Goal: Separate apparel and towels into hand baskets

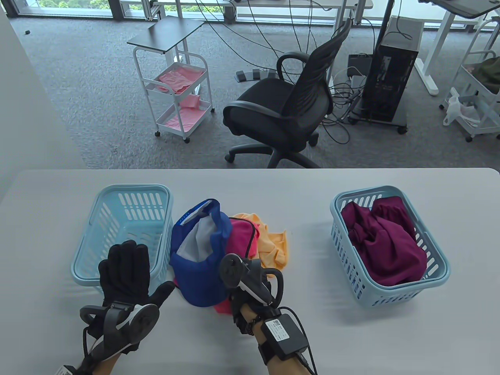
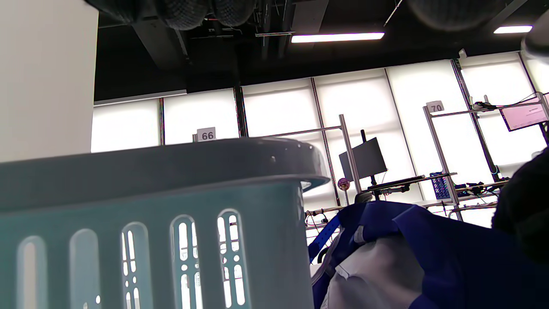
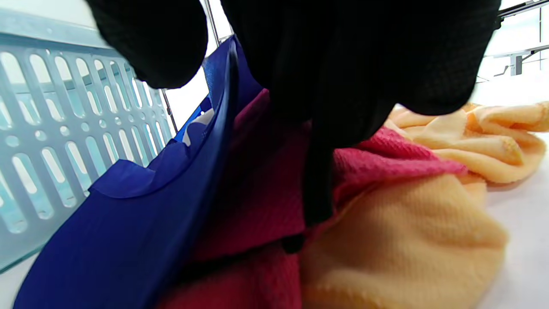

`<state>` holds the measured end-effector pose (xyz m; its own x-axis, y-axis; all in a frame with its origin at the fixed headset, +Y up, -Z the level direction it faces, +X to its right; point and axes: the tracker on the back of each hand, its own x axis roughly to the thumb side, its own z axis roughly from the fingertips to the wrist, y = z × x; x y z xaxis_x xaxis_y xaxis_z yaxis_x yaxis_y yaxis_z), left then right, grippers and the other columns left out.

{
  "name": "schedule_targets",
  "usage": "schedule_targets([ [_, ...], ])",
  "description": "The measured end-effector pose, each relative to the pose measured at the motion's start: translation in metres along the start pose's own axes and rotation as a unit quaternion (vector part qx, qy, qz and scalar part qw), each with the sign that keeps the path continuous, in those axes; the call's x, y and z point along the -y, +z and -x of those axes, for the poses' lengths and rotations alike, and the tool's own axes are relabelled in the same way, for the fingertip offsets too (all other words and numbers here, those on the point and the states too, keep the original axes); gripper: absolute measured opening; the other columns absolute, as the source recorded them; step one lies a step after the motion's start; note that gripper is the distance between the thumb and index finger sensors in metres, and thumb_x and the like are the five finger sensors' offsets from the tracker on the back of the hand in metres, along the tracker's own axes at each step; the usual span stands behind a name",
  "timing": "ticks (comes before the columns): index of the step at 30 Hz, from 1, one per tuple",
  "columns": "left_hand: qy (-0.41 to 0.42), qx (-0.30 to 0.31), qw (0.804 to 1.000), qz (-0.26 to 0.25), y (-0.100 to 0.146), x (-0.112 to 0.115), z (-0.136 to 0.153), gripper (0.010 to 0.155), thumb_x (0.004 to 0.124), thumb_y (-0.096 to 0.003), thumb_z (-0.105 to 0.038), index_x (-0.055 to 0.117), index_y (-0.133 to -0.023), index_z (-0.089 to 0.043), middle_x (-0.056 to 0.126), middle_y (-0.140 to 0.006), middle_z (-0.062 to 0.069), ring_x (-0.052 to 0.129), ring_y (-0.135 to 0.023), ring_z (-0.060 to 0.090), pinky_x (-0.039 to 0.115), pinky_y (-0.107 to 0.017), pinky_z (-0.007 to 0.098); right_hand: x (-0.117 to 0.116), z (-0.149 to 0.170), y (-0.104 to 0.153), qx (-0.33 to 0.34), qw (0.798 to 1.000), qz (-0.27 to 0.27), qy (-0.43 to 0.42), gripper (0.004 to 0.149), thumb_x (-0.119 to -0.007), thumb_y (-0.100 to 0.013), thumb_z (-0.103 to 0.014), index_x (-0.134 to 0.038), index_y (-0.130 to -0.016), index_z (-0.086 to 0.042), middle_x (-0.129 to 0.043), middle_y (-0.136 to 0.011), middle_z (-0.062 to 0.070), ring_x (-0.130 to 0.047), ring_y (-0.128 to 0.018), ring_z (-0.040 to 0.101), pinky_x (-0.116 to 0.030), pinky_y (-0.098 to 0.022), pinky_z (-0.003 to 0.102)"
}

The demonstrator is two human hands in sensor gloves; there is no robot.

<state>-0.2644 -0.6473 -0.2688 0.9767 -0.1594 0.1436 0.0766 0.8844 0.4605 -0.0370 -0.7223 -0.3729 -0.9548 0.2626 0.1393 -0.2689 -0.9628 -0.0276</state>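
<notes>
Cap [image 1: 199, 269], blue with a pale lining, lay at the front of the small pile between the two baskets, on the surface just right of the left basket [image 1: 121, 234]. The right hand [image 1: 250, 289] reached into the pile at the cap's right edge; in the right wrist view its fingers [image 3: 343, 64] pressed down where the cap met the pink towel [image 3: 266, 193], but whether that grip had closed on cloth I could not tell. The left hand [image 1: 125, 273] hovered with fingers spread apart, holding nothing, in front of the left basket's near rim.

Beyond the hands, an orange towel [image 1: 273, 242] lay against the pink one on the far right of the pile. The right basket [image 1: 433, 285] already held a maroon garment [image 1: 386, 242].

A likely risk: since the fingers sat on the seam between cap and pink towel, a pinch there could lift both together, or drag the towel off with it into the wrong basket.

The cap's long axis ran from near to far, tilted slightly rightward, its opening facing up and its strap end pointing away.
</notes>
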Motion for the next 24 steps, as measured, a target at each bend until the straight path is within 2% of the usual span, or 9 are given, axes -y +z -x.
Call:
schedule_targets([
  [9,0.001,-0.004,1.0,-0.002,0.0,0.0,0.001,0.099,0.057,-0.0501,-0.068,0.02,-0.116,-0.004,0.031,-0.12,0.031,0.045,-0.109,0.06,0.048,-0.075,0.073,-0.021,0.0,-0.004,-0.002,1.0,-0.019,0.014,0.059,-0.083,-0.049,-0.044,-0.075,-0.091,-0.004,-0.092,-0.074,0.016,-0.102,-0.054,0.033,-0.09,-0.041,0.048],
  [24,-0.001,-0.012,1.0,-0.003,0.0,-0.001,0.003,0.098,0.057,-0.0501,-0.068,0.021,-0.116,-0.005,0.031,-0.12,0.032,0.045,-0.109,0.06,0.048,-0.075,0.073,-0.017,0.012,-0.008,-0.028,0.997,-0.014,-0.075,0.045,-0.086,-0.048,-0.036,-0.084,-0.082,-0.006,-0.099,-0.061,0.01,-0.107,-0.041,0.024,-0.095,-0.031,0.04],
])
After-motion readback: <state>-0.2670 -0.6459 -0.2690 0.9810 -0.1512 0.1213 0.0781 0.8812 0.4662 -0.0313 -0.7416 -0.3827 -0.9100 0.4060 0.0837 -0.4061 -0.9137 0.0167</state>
